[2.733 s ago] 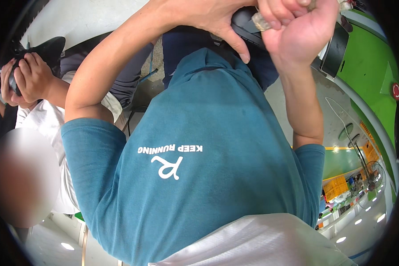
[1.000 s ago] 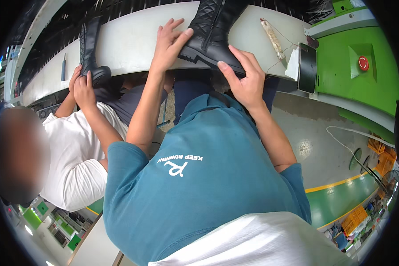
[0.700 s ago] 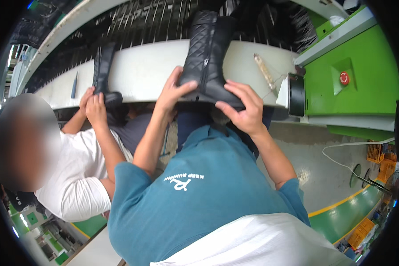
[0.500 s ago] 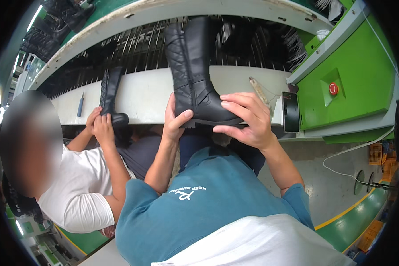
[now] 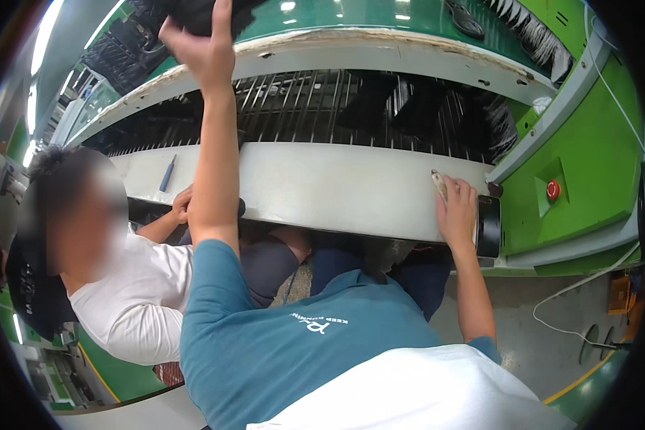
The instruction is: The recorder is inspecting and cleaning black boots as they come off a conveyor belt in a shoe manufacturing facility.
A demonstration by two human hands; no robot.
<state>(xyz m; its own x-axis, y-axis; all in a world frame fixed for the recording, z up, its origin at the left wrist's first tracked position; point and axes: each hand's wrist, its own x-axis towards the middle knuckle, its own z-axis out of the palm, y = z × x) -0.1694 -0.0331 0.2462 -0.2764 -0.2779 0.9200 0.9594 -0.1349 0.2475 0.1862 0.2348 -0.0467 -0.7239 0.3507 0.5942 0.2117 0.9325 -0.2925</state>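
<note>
Closest in, the right hand rests flat on the near edge of the white worktop, fingers spread, with a small pale brush-like tool lying just under the fingertips — touching it, not really pinching it. A co-worker in a white shirt sits to the left, hands at the same edge, a blue pen-like tool lying on the worktop beyond them.

Further up, the left hand is stretched high over the wire rack to the green upper shelf, pressed against a black boot up there. The boot is cut off by the rim of the view, so I can't tell whether the fingers are closed round it or just pushing with an open palm.

My take on doing this bit well — keep the right hand planted for balance, and set the boot fully back on the shelf before letting go, since it would tip off a lip like that.

Compared with half a second ago: the boot was standing on the worktop with both hands round its foot. Now it's up top, left hand only, and the right has dropped to the edge.
</note>
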